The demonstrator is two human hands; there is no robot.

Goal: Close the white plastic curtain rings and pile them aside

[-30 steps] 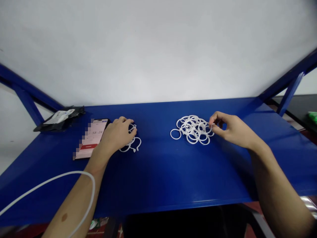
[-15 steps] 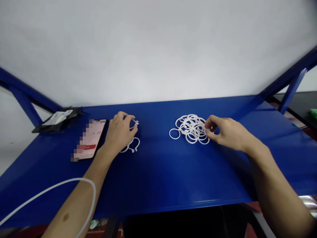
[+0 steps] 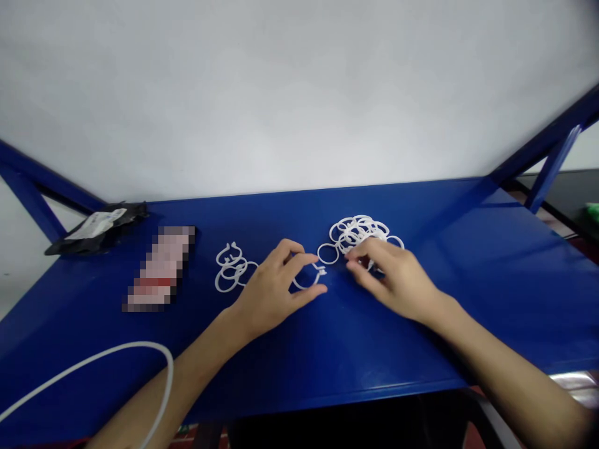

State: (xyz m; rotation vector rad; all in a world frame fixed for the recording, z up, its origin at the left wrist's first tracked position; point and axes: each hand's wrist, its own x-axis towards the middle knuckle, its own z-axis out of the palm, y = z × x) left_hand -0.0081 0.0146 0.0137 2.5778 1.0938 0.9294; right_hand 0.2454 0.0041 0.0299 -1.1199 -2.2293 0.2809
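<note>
My left hand (image 3: 276, 284) curls its thumb and fingers around a white plastic ring (image 3: 305, 287), whose two knobbed ends are apart and face right. Behind that wrist lies a small group of open white rings (image 3: 229, 269), partly overlapping. My right hand (image 3: 397, 277) is at the near side of a pile of closed white rings (image 3: 349, 226) and hides part of it. Its thumb and index fingertips are slightly apart, with nothing visible between them. One closed ring (image 3: 328, 254) lies at the pile's left edge, between the hands.
A phone (image 3: 161, 268) with a blurred screen lies on the blue table (image 3: 299, 368), left of the open rings. Farther left is a black plastic package (image 3: 100, 226) with a white label. A white cable (image 3: 93, 358) loops over my left forearm. A pale wall (image 3: 299, 93) stands behind.
My left hand has moved right with an open ring, away from the open group. My right hand has shifted left from the pile's right edge to its front; a ring now shows at that right edge.
</note>
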